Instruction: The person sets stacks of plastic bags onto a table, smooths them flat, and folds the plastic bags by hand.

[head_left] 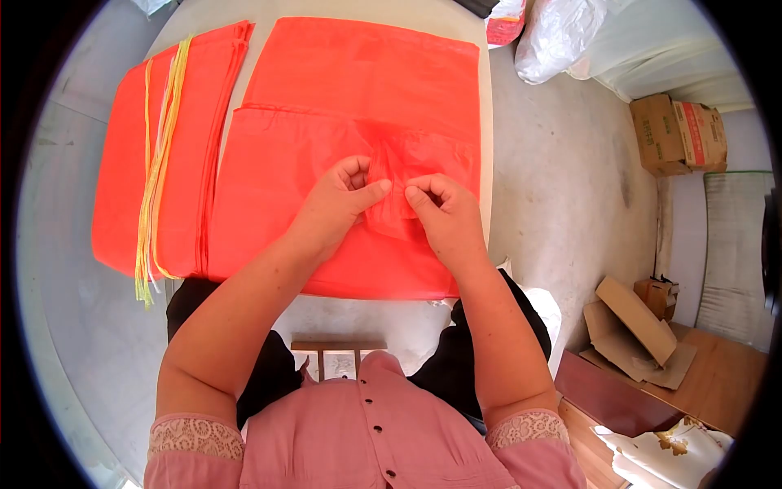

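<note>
Pinching red plastic (pixel 391 167), closed left fingers (pixel 375 192) and right fingers (pixel 417 196) sit near the table's right edge (pixel 487 106), wide floor (pixel 562 163) beyond.

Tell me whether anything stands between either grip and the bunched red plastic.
Nothing visible does: the left grip and right grip both pinch the red plastic directly. The yellow strings lie apart, on the left-hand red stack.
</note>
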Demonstrator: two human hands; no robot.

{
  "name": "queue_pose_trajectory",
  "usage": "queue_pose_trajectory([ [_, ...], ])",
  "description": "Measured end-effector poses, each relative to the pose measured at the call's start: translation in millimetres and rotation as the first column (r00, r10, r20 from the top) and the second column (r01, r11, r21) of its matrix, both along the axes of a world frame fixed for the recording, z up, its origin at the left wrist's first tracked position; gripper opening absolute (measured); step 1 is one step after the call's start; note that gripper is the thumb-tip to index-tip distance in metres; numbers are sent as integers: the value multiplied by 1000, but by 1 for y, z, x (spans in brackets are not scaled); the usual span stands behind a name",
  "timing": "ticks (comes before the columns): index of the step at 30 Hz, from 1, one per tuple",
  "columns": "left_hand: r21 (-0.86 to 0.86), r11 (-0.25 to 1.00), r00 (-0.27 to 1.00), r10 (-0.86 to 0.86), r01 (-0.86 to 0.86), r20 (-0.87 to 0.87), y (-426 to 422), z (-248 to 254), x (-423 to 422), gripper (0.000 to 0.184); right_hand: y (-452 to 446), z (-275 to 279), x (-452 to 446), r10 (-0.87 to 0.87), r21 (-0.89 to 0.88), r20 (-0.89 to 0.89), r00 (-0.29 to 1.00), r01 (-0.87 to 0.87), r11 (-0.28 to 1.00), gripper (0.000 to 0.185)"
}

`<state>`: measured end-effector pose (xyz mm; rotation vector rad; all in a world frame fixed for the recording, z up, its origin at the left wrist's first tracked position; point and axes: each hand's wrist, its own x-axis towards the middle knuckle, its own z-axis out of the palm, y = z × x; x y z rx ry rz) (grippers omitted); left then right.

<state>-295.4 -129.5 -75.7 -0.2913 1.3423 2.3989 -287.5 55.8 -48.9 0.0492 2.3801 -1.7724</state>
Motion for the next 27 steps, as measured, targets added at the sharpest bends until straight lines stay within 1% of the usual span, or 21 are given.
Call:
queue_pose_trajectory([
  [1, 2, 1000, 1000, -1, 1, -4, 0, 0, 0, 28, 0, 1, 0, 0, -6, 4, 1000, 0, 1000, 16],
  [4, 19, 999, 999, -37, 37, -3, -1, 2, -1, 28, -1, 8, 1, -20, -54, 91, 996, 25, 998, 16],
  [7, 9, 999, 999, -41, 41, 10, -1, 5, 0, 26, -1, 13, -1, -31, -60, 152, 988, 40, 997, 18],
  [13, -8, 999, 999, -32, 33, 10, 0, 6, -1, 24, 3, 2, -2, -11, -50, 80, 997, 15, 999, 18],
  [16, -22, 999, 999, -45, 45, 5, -2, 3, -2, 22, 4, 1, -4, 50, 26, 70, 996, -52, 998, 27],
  [19, 2, 999, 999, -45, 45, 7, -1, 6, -1, 20, 0, 10, 2, 127, 85, -22, 992, -125, 988, 41],
  [22, -19, 999, 999, -39, 40, 22, 0, 12, 0, 20, -2, 18, 8, 216, 246, -114, 970, -183, 952, 53],
  [25, -29, 999, 999, -45, 45, 16, -1, 7, -1, 20, 0, 11, 9, 201, 168, -112, 973, -181, 969, 46],
  [27, -32, 999, 999, -34, 35, 18, 0, 8, 0, 21, 4, 12, 5, 169, 167, -72, 983, -155, 974, 37],
])
